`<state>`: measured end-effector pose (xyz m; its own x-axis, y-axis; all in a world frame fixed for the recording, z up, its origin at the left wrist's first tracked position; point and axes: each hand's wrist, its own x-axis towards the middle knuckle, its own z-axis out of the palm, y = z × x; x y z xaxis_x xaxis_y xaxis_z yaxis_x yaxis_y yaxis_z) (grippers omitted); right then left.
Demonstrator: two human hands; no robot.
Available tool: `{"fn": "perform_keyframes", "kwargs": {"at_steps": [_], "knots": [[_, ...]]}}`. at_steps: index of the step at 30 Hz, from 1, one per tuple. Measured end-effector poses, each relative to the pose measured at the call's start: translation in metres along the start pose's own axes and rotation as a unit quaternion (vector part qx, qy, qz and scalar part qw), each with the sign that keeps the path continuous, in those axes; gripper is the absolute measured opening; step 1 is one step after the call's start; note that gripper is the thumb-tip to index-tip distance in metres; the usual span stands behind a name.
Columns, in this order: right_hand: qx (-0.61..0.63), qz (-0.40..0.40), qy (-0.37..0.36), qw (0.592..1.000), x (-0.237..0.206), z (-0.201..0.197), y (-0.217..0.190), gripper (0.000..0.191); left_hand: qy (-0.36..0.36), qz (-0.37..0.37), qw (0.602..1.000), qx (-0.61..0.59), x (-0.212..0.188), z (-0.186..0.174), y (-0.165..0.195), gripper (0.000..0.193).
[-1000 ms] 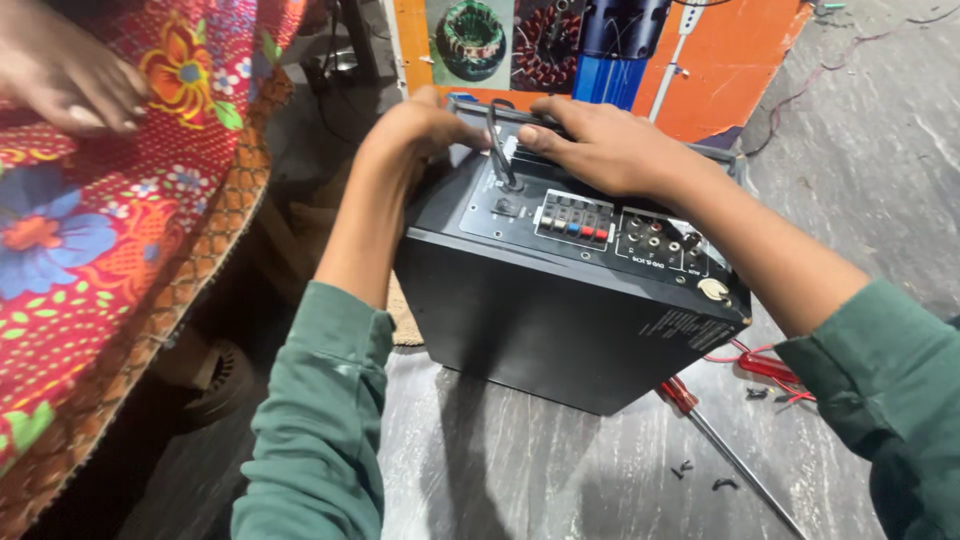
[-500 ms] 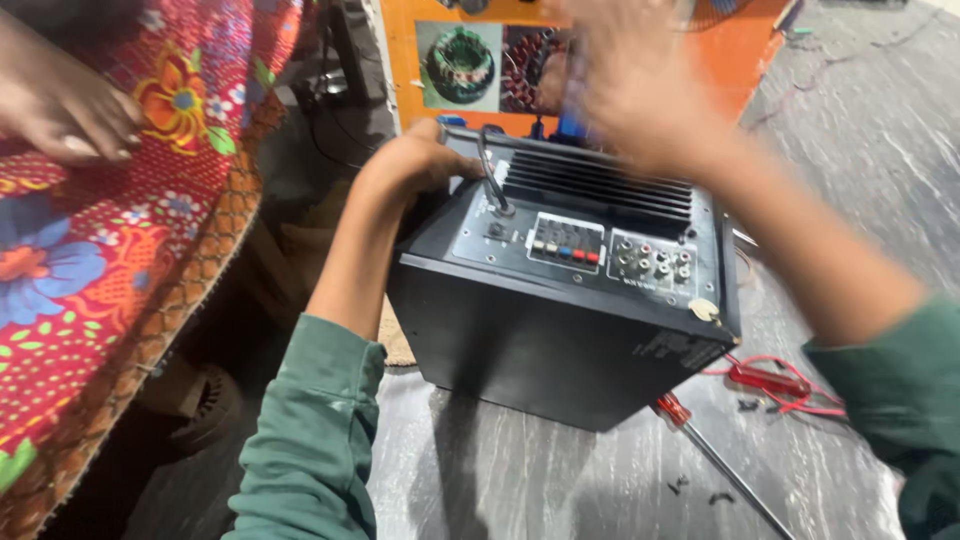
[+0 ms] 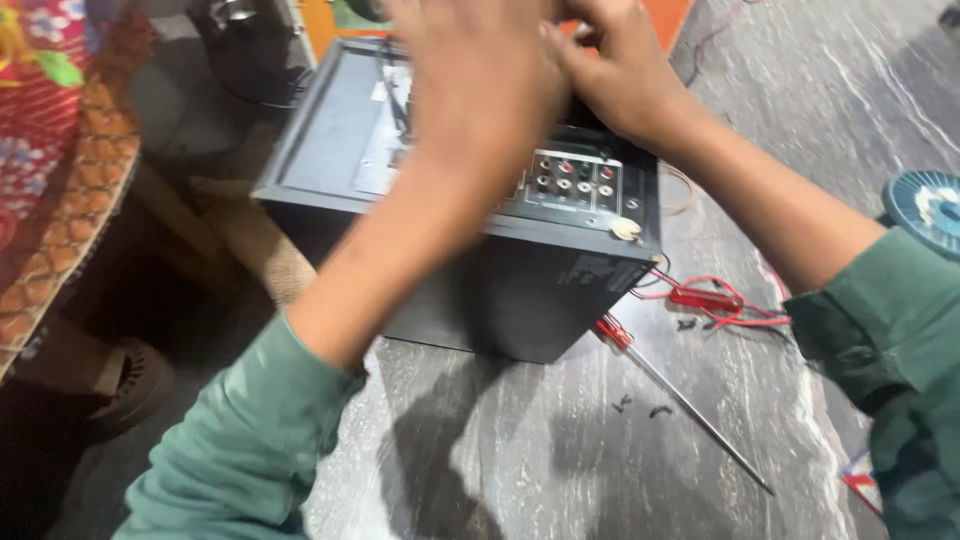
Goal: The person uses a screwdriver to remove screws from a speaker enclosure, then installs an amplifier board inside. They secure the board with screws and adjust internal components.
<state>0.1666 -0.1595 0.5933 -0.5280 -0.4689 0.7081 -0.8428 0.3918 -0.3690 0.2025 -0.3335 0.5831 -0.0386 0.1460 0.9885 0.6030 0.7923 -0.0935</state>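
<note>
A black speaker box [image 3: 520, 290] stands on the grey stone floor with its rear panel facing up. That panel carries a block of coloured sockets [image 3: 575, 182] and a white knob [image 3: 627, 229]. My left hand [image 3: 480, 90] hovers blurred over the middle of the panel, its back toward me. My right hand [image 3: 615, 70] is beside it above the far edge, fingers curled and touching the left fingertips. Motion blur hides whether either hand holds anything. Both arms wear green sleeves.
A long screwdriver with a red handle [image 3: 680, 400] lies on the floor right of the box, near red wires [image 3: 712, 300] and small black screws [image 3: 640, 407]. A blue ribbed disc [image 3: 925, 205] sits at the right edge. Floral cloth [image 3: 50, 150] covers the left.
Both hands have lifted off the box's far edge and come together above the panel. The view has shifted closer and to the right; another person's hand on the cloth is out of view.
</note>
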Motion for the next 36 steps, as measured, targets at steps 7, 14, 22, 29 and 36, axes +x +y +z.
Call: {"fn": "perform_keyframes", "kwargs": {"at_steps": [7, 14, 22, 29, 36], "knots": [[-0.045, 0.056, 0.027, 0.997, -0.098, -0.030, 0.051, 0.023, -0.349, 0.202, 0.742, -0.535, -0.116, -0.051, 0.170, 0.033], [0.099, 0.263, 0.025, 0.959, -0.230, 0.001, 0.083, 0.028, -0.705, -0.006, 0.591, -0.393, -0.262, -0.024, 0.183, 0.012], [0.020, 0.308, -0.284, 0.908, -0.366, 0.068, 0.050, 0.015, -0.693, -0.137, 0.633, -0.316, -0.335, 0.004, 0.188, 0.036], [0.005, 0.364, -0.341, 0.866, -0.389, 0.081, 0.042, 0.023, -0.692, -0.139, 0.653, -0.273, -0.355, 0.023, 0.207, 0.047], [-0.023, 0.368, -0.365, 0.855, -0.375, 0.085, 0.052, 0.016, -0.689, -0.136, 0.664, -0.257, -0.365, 0.030, 0.206, 0.034]]}}
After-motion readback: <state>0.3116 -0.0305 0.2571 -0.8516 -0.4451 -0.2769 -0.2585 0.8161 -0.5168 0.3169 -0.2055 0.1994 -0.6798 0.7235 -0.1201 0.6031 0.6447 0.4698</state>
